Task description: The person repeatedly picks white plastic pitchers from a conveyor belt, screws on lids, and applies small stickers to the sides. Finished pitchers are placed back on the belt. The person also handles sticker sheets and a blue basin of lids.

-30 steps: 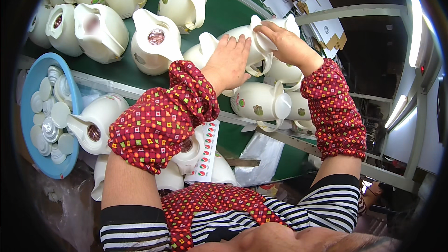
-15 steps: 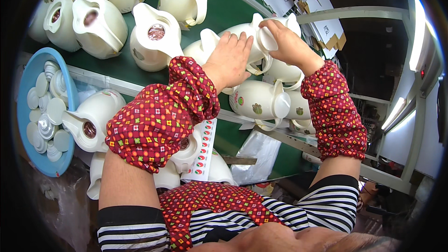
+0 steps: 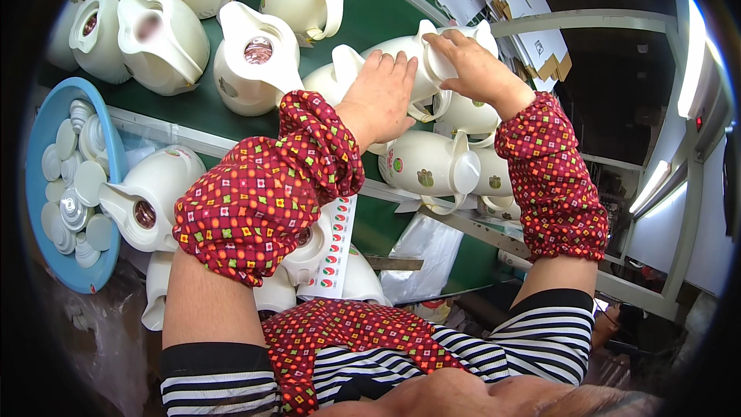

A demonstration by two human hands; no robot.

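No words or numbers are clearly readable. A flat white paper sheet [image 3: 333,259] bears a column of round red-and-green stickers with tiny print. A glossy cream rounded jug [image 3: 451,161], lying on its side, carries a round green-and-red label [image 3: 397,164] beside blurred red lettering [image 3: 390,153].

One left hand [image 3: 378,100] and one right hand [image 3: 482,77] are appearing in two patterned sleeve covers [image 3: 247,193]. At least seven cream jugs [image 3: 231,85] are standing toward the upper left, at least five more are lying near the hands, and one is resting beside one blue basin [image 3: 117,150]. At least ten pale lids [image 3: 75,208] are filling that basin (overlap is hiding the exact number). One sticker sheet [image 3: 337,247] is also showing.
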